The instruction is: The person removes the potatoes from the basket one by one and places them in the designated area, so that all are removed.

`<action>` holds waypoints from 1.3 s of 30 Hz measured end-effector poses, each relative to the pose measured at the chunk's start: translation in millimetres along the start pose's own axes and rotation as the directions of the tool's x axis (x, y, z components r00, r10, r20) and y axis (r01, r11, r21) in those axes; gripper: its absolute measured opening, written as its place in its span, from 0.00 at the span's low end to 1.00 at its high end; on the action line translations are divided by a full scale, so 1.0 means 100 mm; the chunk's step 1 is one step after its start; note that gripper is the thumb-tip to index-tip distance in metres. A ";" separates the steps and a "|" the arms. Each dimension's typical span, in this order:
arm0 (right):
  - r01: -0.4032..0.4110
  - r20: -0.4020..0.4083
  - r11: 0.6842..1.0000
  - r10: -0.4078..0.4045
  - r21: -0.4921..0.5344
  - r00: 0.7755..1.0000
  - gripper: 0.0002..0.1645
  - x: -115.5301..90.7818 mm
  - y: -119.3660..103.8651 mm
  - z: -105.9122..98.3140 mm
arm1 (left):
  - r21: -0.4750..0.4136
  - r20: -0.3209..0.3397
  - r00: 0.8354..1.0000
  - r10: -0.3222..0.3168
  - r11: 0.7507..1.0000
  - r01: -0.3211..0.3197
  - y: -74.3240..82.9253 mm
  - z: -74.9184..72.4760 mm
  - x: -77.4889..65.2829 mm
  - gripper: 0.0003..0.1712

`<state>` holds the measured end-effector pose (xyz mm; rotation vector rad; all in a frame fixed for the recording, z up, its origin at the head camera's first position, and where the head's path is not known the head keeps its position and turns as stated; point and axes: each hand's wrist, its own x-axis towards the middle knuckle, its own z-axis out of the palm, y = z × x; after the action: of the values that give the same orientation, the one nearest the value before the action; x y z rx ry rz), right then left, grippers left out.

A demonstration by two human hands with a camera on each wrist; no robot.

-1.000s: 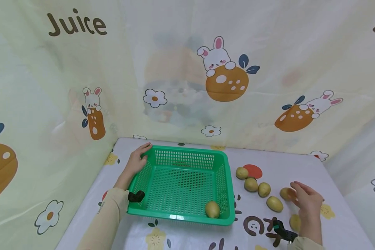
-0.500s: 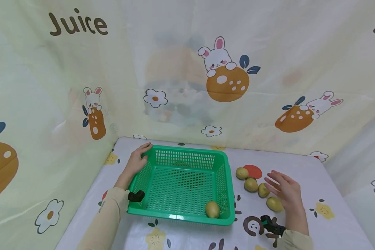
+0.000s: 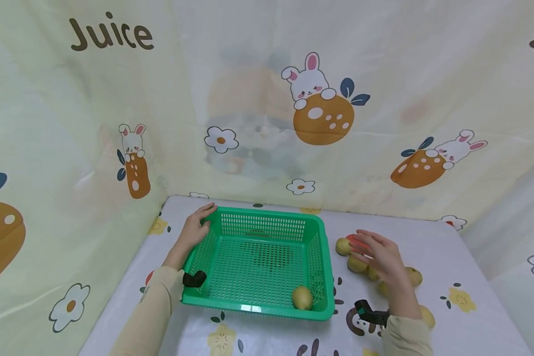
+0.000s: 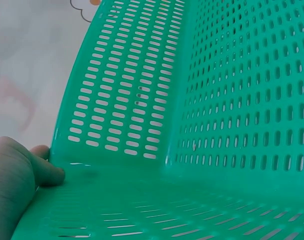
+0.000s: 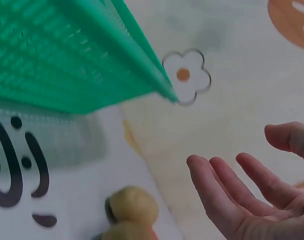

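Note:
A green plastic basket with slotted walls stands on the table, one potato lying in its near right corner. My left hand grips the rim at the far left corner; in the left wrist view the thumb reaches over the inside of the wall. To the right of the basket, my right hand hovers above the loose potatoes with its fingers spread and nothing in it. It partly hides several of them. In the right wrist view two potatoes show below the basket, left of the fingers.
A printed cloth covers the table, with a yellow flower and brown letters on it. Behind and at the sides hang pale curtains with rabbits and oranges. More potatoes lie beside the right forearm.
My right hand has swept left, from the rightmost potatoes to over those nearer the basket, fingers spreading as it goes. The left hand and the basket have stayed in place.

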<state>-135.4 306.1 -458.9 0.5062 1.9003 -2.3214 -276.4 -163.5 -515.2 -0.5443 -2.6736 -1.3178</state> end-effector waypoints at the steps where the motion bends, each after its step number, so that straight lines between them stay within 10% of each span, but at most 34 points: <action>1: 0.009 0.015 1.000 -0.009 -0.011 1.000 0.18 0.00 -0.01 0.04 | 0.000 0.001 1.000 -0.002 1.000 0.002 0.00 0.00 0.00 0.31; 7: 0.043 0.073 0.994 -0.036 -0.097 0.997 0.33 0.02 -0.09 0.29 | 0.003 0.004 1.000 -0.008 1.000 0.008 0.01 0.00 0.00 0.31; 24: 0.153 0.204 0.942 -0.093 -0.300 0.974 0.34 0.05 -0.07 0.78 | 0.005 -0.006 1.000 0.004 1.000 -0.004 0.01 0.00 0.00 0.31; 39: 0.242 0.401 0.778 0.013 -0.579 0.916 0.24 0.13 0.03 1.13 | 0.007 -0.010 1.000 0.004 1.000 -0.004 0.02 -0.01 0.00 0.31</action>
<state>-168.6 198.3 -447.2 -0.1427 2.3399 -1.5152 -275.1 -162.8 -513.0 -0.5412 -2.6664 -1.3067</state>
